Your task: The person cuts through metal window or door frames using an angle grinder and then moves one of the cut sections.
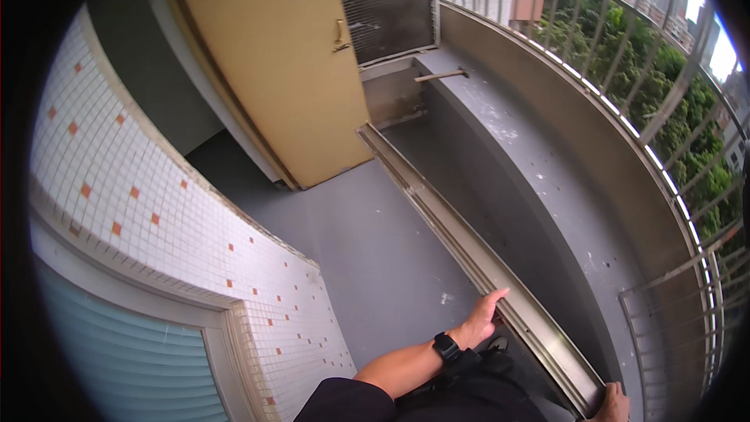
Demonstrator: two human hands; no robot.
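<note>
A long pale metal channel, like a window-frame rail [445, 219], runs slantwise from the yellow door toward my body, with grooves along its length. My left hand [482, 322], with a black watch on its wrist, is closed round the rail's left edge, the thumb lying over the top. At the rail's near end, my right hand [613, 404] grips the corner, partly cut off by the picture's lower edge. Whether the rail's far end touches the floor or the door cannot be made out.
A yellow door [273, 55] stands open ahead. On the grey ledge [508, 133] to the right lies a hammer [442, 75], below a barred railing [601, 39]. An air-conditioner unit [393, 19] sits at the far end. White tiled wall [148, 156] and a window [133, 344] flank the left.
</note>
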